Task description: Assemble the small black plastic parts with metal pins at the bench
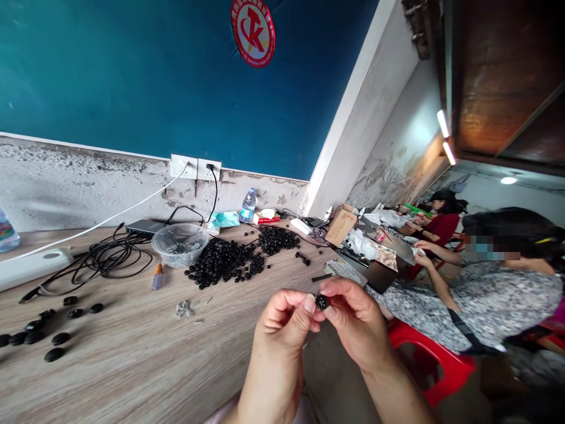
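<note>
A small, round black part (322,302) with a grooved face is pinched in front of me, past the table's front edge. My left hand (282,321) is closed, its thumb and fingertips against the part's left side. From the other side, the thumb and fingers of my right hand (353,312) grip the same part. Fingertips hide much of it. On the table lie a heap of similar black parts (223,259), a smaller pile (277,240) and several larger black discs (53,354) at the left. Small metal pins (184,309) lie nearer me.
A clear plastic bowl (180,259) with small metal pieces stands behind a screwdriver (157,277). Coiled black cable (110,259), a water bottle (248,206) and a cardboard box (342,225) are farther back. A person (494,294) sits at the right near a red stool (435,359).
</note>
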A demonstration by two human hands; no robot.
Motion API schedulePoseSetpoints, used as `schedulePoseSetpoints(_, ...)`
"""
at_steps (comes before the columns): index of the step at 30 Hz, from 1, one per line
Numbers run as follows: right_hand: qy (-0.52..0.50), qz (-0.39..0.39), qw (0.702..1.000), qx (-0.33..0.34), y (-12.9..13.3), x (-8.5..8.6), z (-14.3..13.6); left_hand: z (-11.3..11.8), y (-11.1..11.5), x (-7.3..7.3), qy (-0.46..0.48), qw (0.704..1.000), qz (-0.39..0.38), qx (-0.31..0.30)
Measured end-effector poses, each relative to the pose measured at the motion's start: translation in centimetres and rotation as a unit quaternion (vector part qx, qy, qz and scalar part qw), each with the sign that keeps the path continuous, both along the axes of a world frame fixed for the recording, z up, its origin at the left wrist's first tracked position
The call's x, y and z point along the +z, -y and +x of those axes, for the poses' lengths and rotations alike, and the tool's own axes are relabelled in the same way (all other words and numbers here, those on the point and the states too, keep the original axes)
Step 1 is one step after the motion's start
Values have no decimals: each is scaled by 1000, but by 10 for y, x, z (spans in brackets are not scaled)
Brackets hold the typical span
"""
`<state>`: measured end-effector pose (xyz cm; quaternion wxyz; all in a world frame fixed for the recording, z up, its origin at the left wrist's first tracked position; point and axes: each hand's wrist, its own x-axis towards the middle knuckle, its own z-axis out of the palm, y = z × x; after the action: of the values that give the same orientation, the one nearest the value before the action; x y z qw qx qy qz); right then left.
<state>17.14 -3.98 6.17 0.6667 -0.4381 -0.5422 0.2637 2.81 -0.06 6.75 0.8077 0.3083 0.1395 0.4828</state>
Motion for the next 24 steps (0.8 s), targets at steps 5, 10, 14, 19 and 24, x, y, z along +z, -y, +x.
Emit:
schedulePoseSetpoints(5,7,-2,1000,-4,-1,-5,1,0,-3,-2,8,1000,-8,1)
schedulePoseSetpoints(10,16,1,1000,4,-3,-5,1,-2,-4,-4,5,1000,-1,-1)
schedulePoseSetpoints(14,33,2,999,-27,-3,-5,-1,-2,-4,-6,-1,1000,13,1)
schedulePoseSetpoints(19,35,3,998,-47,-2,-6,0,-1,-3,-7,-12,1000,17,9)
schedulePoseSetpoints(24,32,14,999,-31,0,-6,1,2,-2,-8,-13,1000,24,11)
